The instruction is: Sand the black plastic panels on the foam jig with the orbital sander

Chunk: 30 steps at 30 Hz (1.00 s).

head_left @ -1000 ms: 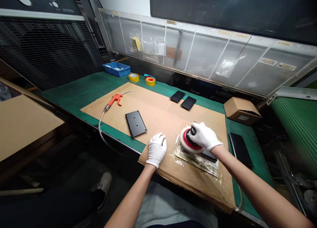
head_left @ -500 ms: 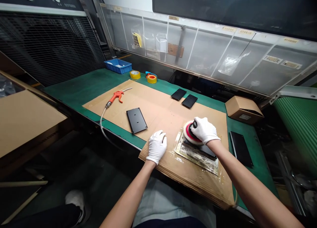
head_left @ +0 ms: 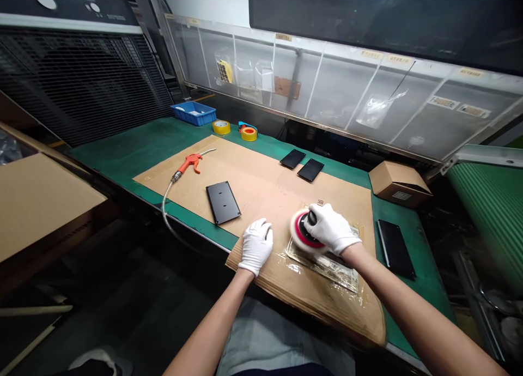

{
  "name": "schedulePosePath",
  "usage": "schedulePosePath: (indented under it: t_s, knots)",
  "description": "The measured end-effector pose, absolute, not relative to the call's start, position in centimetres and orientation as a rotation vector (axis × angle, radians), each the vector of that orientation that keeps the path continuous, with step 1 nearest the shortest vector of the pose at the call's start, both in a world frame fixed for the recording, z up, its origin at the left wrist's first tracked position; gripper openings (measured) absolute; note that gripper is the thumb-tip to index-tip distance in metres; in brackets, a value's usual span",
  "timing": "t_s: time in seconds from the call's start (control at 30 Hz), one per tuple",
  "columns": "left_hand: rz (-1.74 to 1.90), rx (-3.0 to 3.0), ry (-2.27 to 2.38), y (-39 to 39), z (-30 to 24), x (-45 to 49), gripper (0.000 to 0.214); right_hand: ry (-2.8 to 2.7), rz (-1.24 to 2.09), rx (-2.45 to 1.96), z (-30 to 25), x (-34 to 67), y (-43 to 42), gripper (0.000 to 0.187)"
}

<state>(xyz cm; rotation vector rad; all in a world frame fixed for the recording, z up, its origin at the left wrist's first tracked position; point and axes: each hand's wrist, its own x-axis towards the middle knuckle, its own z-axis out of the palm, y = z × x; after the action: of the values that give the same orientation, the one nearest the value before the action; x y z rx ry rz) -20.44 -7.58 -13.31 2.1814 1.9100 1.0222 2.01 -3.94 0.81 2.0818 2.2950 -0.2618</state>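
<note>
My right hand [head_left: 333,229], in a white glove, is closed around a round polisher [head_left: 301,233] with a red band and a white pad. It is over the left part of a taped-down holder [head_left: 333,272] on the cardboard [head_left: 261,174]; a black plate under it is mostly hidden by the tool and hand. My left hand [head_left: 256,246], also gloved, rests on the cardboard's near edge, fingers loosely bent, thumb apart, holding nothing. Beyond it lies a flat black plate [head_left: 223,201] with small slots.
An orange air gun [head_left: 192,162] with a hose lies on the left. Two black plates lie at the back; another black plate [head_left: 395,248] is on the green mat at right. A blue bin [head_left: 194,114], yellow tape rolls and a small carton [head_left: 398,182] stand along the back.
My right hand has moved the polisher left and slightly nearer across the holder, covering more of the plate's left side. My left hand stays in place on the cardboard.
</note>
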Motion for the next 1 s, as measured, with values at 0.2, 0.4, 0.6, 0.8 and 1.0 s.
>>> schedulePosePath:
  t_s: [0.2, 0.4, 0.6, 0.8, 1.0]
  knots:
    - [1.031, 2.178, 1.908, -7.6, -13.3, -20.4, 0.020, 2.237, -0.247, 2.123, 1.0, 3.1, -5.0, 0.037]
    - [1.036, 2.156, 1.906, -7.6, -13.2, -20.3, 0.021, 2.114, -0.229, 2.228, 0.7, 4.8, -4.5, 0.041]
    - [1.019, 2.174, 1.912, -7.5, -13.1, -20.3, 0.021, 2.242, -0.301, 2.172, 0.3, 6.4, -3.8, 0.041]
    - [1.010, 2.163, 1.919, -7.5, -13.1, -20.3, 0.020, 2.225, -0.295, 2.175, 0.2, 7.3, -3.8, 0.038]
    - [1.003, 2.168, 1.918, -7.5, -13.1, -20.3, 0.021, 2.117, -0.249, 2.249, 0.6, 7.1, -4.3, 0.038]
